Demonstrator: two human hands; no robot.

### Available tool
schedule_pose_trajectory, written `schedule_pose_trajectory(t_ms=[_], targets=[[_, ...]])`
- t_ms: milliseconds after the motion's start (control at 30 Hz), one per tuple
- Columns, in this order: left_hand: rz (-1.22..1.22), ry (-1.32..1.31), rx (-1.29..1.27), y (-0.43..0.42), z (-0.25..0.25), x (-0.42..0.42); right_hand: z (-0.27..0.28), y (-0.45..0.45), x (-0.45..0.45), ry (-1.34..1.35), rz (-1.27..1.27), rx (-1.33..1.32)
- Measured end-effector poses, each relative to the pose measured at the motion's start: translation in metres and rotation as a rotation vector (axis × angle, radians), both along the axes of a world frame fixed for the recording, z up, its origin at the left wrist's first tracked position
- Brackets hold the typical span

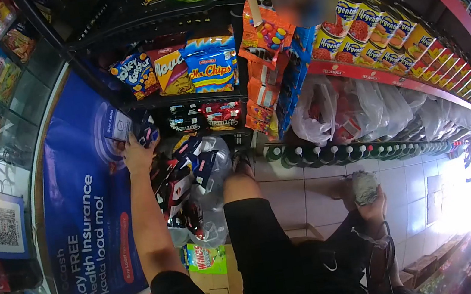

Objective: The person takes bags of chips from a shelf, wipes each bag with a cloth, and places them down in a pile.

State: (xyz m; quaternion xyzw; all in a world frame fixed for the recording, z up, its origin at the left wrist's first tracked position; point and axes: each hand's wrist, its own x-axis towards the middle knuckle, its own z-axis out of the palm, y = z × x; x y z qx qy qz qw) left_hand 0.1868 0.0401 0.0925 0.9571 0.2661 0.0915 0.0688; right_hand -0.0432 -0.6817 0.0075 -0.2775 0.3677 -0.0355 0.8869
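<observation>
My left hand reaches forward to the left end of the low shelf, its fingers on a dark snack pack. Part of that pack is hidden by the hand. Below it, a clear plastic bag full of dark and red snack packs stands by my knee. My right hand is out to the right, low over the floor, closed around a crumpled grey bundle whose kind I cannot make out. A dark cord hangs about the right wrist.
Black shelves hold Mr. Chips bags and Tortillos packs. Candy packs hang beside Argentina pouches. Tied plastic bags sit above a row of bottles. A blue GCash poster is at left, a cardboard box below.
</observation>
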Motion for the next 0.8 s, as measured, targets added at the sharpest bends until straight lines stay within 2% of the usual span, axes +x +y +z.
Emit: schedule_pose_trajectory(t_ms=[33,133,167,233,267,333,367,433,467,533,633,800], targets=[[-0.041,-0.089,-0.002,-0.008,0.007,-0.007,-0.001,-0.002,0.0,0.013,0.0,0.04],[-0.266,-0.471,-0.101,-0.028,0.008,-0.033,-0.016,-0.005,0.005,-0.247,0.146,-0.009],[-0.292,-0.52,-0.313,-0.058,0.027,-0.049,-0.014,-0.003,0.005,-0.259,0.175,0.016],[-0.35,-0.463,-0.684,-0.097,0.03,-0.076,0.001,0.001,0.003,-0.282,0.234,0.061],[-0.39,-0.46,-0.749,-0.128,0.051,-0.092,0.009,0.006,0.004,-0.287,0.194,0.083],[-0.514,-0.497,-1.061,-0.181,0.071,-0.109,0.02,0.017,0.007,-0.286,0.123,0.128],[-0.582,-0.499,-1.199,-0.213,0.101,-0.121,0.018,0.016,0.007,-0.265,0.11,0.094],[-0.801,-0.413,-1.314,-0.264,0.171,-0.141,0.013,0.015,0.004,-0.213,0.095,0.024],[-0.954,-0.457,-1.496,-0.283,0.187,-0.142,0.014,0.017,0.002,-0.219,0.177,-0.145],[-1.31,-0.655,-1.525,-0.319,0.233,-0.146,0.016,0.016,-0.003,-0.223,0.302,-0.443],[-1.483,-0.936,-1.379,-0.352,0.301,-0.164,0.01,0.015,0.0,-0.193,0.271,-0.477],[-1.526,-0.923,-1.335,-0.348,0.322,-0.188,-0.002,0.005,-0.006,-0.173,0.211,-0.436]])
